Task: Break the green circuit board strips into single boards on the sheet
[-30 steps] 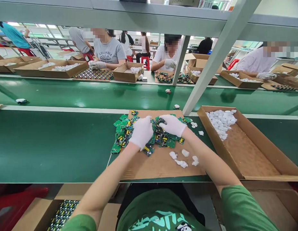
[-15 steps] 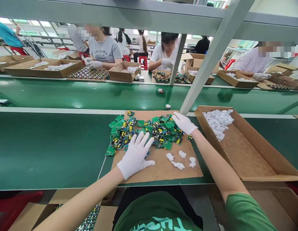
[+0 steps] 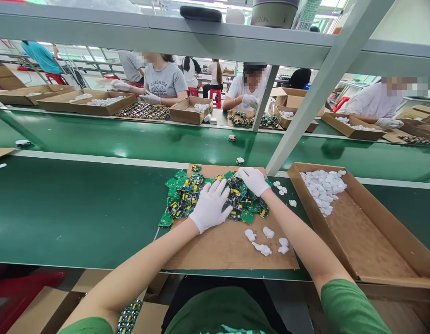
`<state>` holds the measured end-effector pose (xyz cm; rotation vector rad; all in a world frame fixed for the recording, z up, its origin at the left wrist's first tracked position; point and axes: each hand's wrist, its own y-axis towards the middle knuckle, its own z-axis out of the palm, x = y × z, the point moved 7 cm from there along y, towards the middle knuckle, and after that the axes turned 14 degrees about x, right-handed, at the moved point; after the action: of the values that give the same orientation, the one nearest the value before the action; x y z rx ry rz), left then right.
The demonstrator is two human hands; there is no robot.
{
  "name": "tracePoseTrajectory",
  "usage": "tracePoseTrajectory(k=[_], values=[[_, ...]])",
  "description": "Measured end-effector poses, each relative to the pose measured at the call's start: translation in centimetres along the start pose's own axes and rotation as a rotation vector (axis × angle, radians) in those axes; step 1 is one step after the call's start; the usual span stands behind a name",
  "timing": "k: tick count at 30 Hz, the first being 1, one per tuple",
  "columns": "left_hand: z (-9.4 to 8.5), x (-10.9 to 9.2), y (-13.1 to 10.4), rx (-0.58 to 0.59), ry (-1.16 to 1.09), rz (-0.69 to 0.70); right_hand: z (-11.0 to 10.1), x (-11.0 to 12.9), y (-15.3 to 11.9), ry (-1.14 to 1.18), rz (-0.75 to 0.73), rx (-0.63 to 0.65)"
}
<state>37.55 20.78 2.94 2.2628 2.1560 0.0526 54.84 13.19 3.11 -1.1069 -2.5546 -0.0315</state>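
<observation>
A pile of green circuit boards (image 3: 180,195) with yellow and black parts lies on a flat cardboard sheet (image 3: 215,253). My left hand (image 3: 211,206), in a white glove, rests palm down over the middle of the pile, fingers spread. At the pile's back right is my gloved right hand (image 3: 254,181), its fingers bent down onto the boards; the fingertips are partly hidden, and I cannot tell whether they hold one. Several crumpled white pieces (image 3: 262,249) lie on the sheet near its right front. More small white pieces (image 3: 280,187) sit on the green surface beyond my right forearm.
An open cardboard box (image 3: 361,232) with white pieces stands at the right. A slanted metal post (image 3: 298,111) rises behind my right hand. Beyond, a green belt (image 3: 131,139) carries small items; gloved people work at boxes across it.
My left hand has moved forward and right, deeper over the boards. My right hand has come left, closer to it. The view has shifted, showing more of the shelf above.
</observation>
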Motion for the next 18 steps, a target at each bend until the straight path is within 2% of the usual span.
tracePoseTrajectory(k=[3,6,9,12,14,16,18], values=[[-0.3,1.0,0.9,-0.015,-0.029,-0.073,0.3,0.5,0.8,-0.012,0.035,0.026],[-0.1,2.3,1.5,0.023,-0.062,-0.204,0.7,1.2,1.4,-0.035,0.043,0.064],[-0.1,2.4,1.1,0.051,-0.091,-0.286,0.8,1.7,1.8,-0.063,0.025,0.102],[-1.1,1.4,-0.8,0.040,-0.170,-0.297,0.5,2.0,2.1,-0.092,0.008,0.133],[-2.3,0.4,-2.7,0.003,-0.276,-0.241,0.4,2.2,2.3,-0.107,0.002,0.151],[-3.7,-0.1,-4.9,-0.080,-0.384,-0.143,0.3,2.3,2.6,-0.115,0.011,0.162],[-4.8,0.3,-7.3,-0.207,-0.442,-0.085,0.5,2.5,2.9,-0.115,0.043,0.166]])
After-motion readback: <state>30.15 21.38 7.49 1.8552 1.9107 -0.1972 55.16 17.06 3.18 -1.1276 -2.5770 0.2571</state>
